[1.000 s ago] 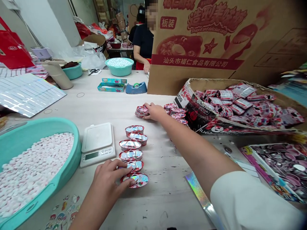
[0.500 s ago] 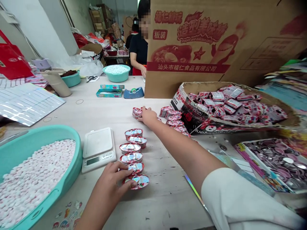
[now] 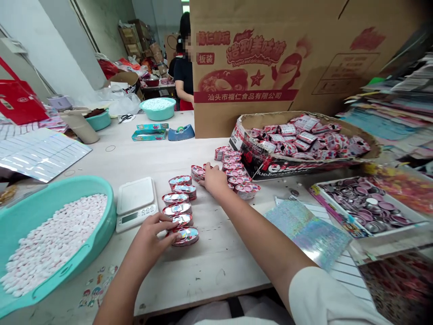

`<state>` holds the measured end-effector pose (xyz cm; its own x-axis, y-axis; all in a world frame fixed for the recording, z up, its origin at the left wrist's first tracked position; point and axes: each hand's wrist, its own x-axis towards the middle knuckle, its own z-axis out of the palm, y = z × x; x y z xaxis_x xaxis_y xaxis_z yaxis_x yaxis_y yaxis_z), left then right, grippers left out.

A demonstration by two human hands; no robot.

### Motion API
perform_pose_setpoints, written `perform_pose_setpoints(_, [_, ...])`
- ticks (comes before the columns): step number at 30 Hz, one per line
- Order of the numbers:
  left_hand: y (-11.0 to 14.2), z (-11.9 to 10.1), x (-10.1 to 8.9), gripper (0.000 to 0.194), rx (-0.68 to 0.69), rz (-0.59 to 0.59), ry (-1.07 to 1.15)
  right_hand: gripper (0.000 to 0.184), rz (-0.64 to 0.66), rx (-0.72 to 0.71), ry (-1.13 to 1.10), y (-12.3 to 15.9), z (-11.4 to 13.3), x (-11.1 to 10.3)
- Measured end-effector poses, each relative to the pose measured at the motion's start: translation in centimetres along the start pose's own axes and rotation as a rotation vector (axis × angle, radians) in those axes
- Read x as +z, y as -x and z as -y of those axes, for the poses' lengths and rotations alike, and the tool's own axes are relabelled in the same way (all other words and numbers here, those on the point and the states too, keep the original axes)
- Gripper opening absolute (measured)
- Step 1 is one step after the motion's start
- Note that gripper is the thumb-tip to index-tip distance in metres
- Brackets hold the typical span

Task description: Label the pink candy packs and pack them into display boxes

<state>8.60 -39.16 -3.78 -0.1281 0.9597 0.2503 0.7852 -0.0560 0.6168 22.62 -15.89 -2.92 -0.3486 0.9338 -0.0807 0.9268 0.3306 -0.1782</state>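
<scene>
A line of several small oval packs, red-sided with shiny foil tops, runs along the table in front of me. My left hand lies at its near end, thumb on the nearest pack and fingers spread over the one behind it. Beyond the far end, my right hand is closed on a similar oval pack with a pink ring on top; its fingers hide part of this pack. Right of that hand stands a second group of oval packs with pink rings on top.
A kitchen scale and a turquoise basin of white-pink candies stand left. A cut-down carton of packs and a tray of small round pieces sit right. A tall cardboard box and a tape dispenser stand behind.
My right hand has brought its pack nearer to the far end of the foil-topped line. My left hand stays on the nearest packs. The whole view has shifted.
</scene>
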Motion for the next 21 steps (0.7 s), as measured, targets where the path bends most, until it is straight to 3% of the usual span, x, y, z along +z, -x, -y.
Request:
perform_pose_setpoints(8, [0.2, 0.0, 0.3, 0.036, -0.137, 0.003, 0.067, 0.091, 0.036, 0.046, 0.015, 3.4, -0.9, -0.2])
perform_pose_setpoints(21, [0.5, -0.1, 0.7, 0.04, -0.207, -0.001, 0.082, 0.089, 0.097, 0.017, 0.075, 8.8, -0.9, -1.2])
